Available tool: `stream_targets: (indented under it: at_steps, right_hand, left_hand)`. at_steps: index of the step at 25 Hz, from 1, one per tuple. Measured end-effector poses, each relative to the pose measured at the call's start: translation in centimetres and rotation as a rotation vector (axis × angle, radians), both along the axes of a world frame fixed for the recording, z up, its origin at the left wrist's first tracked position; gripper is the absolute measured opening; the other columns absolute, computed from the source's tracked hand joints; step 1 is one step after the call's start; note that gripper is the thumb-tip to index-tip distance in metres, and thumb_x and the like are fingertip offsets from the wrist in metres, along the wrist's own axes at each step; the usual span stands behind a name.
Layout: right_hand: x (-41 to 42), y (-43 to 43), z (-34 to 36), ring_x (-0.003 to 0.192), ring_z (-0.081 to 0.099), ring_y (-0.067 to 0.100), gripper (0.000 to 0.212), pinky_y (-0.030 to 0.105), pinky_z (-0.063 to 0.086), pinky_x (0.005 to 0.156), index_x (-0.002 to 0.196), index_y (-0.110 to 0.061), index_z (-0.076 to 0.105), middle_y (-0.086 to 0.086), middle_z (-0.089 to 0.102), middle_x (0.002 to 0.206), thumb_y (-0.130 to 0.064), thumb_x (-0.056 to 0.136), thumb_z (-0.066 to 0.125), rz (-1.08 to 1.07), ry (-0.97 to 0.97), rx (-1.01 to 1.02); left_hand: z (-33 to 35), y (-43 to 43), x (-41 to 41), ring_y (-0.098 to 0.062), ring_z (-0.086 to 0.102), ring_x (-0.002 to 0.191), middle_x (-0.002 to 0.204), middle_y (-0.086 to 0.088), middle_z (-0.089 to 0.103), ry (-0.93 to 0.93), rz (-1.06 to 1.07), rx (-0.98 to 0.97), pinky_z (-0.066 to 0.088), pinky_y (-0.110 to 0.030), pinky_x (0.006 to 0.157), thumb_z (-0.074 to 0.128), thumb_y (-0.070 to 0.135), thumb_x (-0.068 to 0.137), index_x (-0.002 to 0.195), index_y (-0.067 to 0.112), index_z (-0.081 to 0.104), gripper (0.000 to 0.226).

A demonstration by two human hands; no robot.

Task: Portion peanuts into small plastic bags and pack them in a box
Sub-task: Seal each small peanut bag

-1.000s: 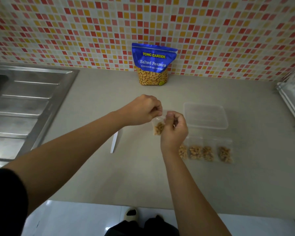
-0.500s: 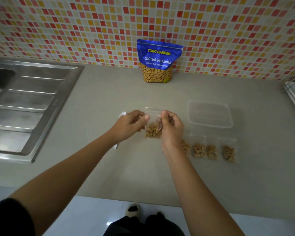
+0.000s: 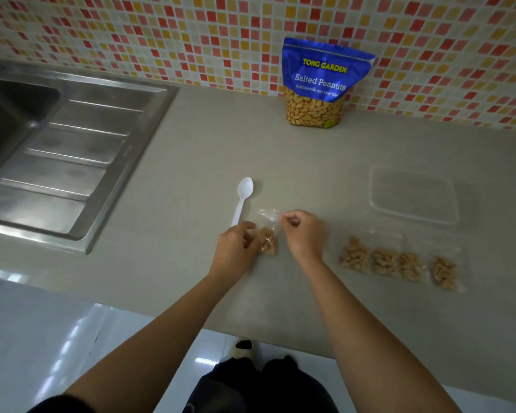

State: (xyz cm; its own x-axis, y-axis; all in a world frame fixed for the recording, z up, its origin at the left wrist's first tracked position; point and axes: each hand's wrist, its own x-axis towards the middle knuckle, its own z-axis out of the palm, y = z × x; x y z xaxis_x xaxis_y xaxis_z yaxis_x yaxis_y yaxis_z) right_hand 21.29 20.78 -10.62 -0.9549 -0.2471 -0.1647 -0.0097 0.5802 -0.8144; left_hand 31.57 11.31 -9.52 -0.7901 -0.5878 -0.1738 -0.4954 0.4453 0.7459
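The small peanut bag (image 3: 268, 232), held aloft a moment ago, is now settling on the countertop (image 3: 280, 150). The left hand (image 3: 236, 248) is pinching its lower side, the right hand (image 3: 303, 234) its top strip. Four filled bags (image 3: 399, 263) are waiting at three o'clock; sealing looks nearly finished.

This is a kitchen. A steel sink (image 3: 12, 123) with a ribbed draining board (image 3: 72, 162) is set into a grey countertop (image 3: 206, 138) at about ten o'clock. A wall of small red, orange and yellow mosaic tiles (image 3: 161, 34) runs behind it at twelve o'clock, and glossy white floor tiles (image 3: 42, 338) show at seven o'clock.
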Motion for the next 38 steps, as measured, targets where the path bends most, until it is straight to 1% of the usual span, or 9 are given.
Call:
stream_targets:
  at_steps: [4,7,9,16,23,25,30,34,38]
  right_hand:
    - [-0.4,0.2,-0.4,0.085,0.069,0.024,0.019,0.026,0.046,0.071,0.091,-0.005,0.073,0.012,0.074,0.09,-0.021,0.082,0.066,0.034,-0.008,0.071]
    - [-0.7,1.0,0.8,0.085,0.068,0.023,0.025,0.03,0.05,0.076,0.091,-0.004,0.072,0.012,0.074,0.09,-0.027,0.081,0.068,0.058,0.009,0.041]
    - [-1.1,2.6,2.1,0.082,0.068,0.022,0.026,0.028,0.049,0.076,0.093,-0.003,0.07,0.012,0.073,0.088,-0.027,0.083,0.067,0.026,0.071,0.021]
    - [-2.3,12.0,2.4,0.09,0.066,0.027,0.026,0.031,0.047,0.079,0.104,-0.008,0.067,0.011,0.071,0.098,-0.024,0.085,0.062,-0.243,0.187,0.206]
    - [-2.4,13.9,0.9,0.101,0.062,0.031,0.035,0.034,0.046,0.081,0.108,-0.008,0.059,0.014,0.067,0.104,-0.034,0.084,0.063,-0.135,0.05,0.526]
    - [-2.3,13.6,0.7,0.104,0.061,0.03,0.034,0.034,0.046,0.083,0.114,-0.008,0.057,0.014,0.066,0.108,-0.026,0.085,0.063,-0.138,0.038,0.497]
    - [-1.5,13.0,0.3,0.109,0.054,0.03,0.035,0.035,0.043,0.086,0.116,-0.01,0.056,0.012,0.062,0.113,-0.02,0.084,0.063,-0.157,0.052,0.419]
    - [-1.1,12.3,0.5,0.111,0.056,0.022,0.044,0.028,0.043,0.094,0.128,-0.009,0.051,0.01,0.059,0.12,-0.015,0.085,0.063,-0.191,0.044,0.055]
    - [-1.4,11.1,2.0,0.076,0.06,-0.008,0.021,0.008,0.043,0.072,0.108,-0.014,0.065,-0.001,0.068,0.091,-0.022,0.09,0.059,-0.281,0.014,-0.301]
  left_hand:
    - [-0.9,-0.2,0.1,-0.039,0.062,0.08,0.092,-0.019,0.064,-0.089,-0.176,-0.364,0.046,-0.039,0.069,0.057,0.023,0.089,0.095,0.0,0.063,0.025]
    - [-0.5,0.2,0.0,-0.038,0.058,0.051,0.066,-0.018,0.06,-0.039,-0.281,-0.555,0.044,-0.032,0.044,0.064,0.027,0.081,0.074,0.0,0.06,0.029]
    - [0.3,1.0,-1.4,-0.036,0.057,0.047,0.064,-0.017,0.059,0.018,-0.294,-0.583,0.042,-0.029,0.042,0.057,0.027,0.083,0.076,-0.001,0.062,0.029]
    - [0.5,6.3,-9.7,-0.036,0.064,0.09,0.108,-0.021,0.062,0.063,-0.499,-0.289,0.05,-0.04,0.085,0.058,0.017,0.088,0.118,0.002,0.061,0.033]
    - [-0.9,9.5,-13.8,-0.036,0.052,0.106,0.12,-0.022,0.044,-0.171,-0.663,-0.194,0.039,-0.034,0.101,0.068,0.028,0.081,0.123,0.005,0.054,0.049]
    - [-1.2,9.7,-14.1,-0.036,0.051,0.103,0.116,-0.02,0.045,-0.184,-0.632,-0.168,0.041,-0.035,0.096,0.073,0.024,0.077,0.112,0.004,0.056,0.044]
    - [-0.5,9.2,-12.9,-0.022,0.052,0.072,0.08,-0.002,0.054,-0.03,-0.561,0.054,0.037,-0.009,0.057,0.066,0.003,0.079,0.086,0.013,0.051,0.019]
    - [0.6,7.7,-11.7,-0.015,0.06,0.072,0.084,-0.005,0.064,0.024,-0.397,0.41,0.051,-0.014,0.067,0.063,0.004,0.084,0.09,0.015,0.058,0.013]
    - [3.6,5.7,-11.2,-0.004,0.064,0.065,0.08,-0.004,0.064,0.069,-0.372,0.601,0.057,-0.021,0.067,0.057,0.003,0.089,0.09,0.014,0.061,0.012]
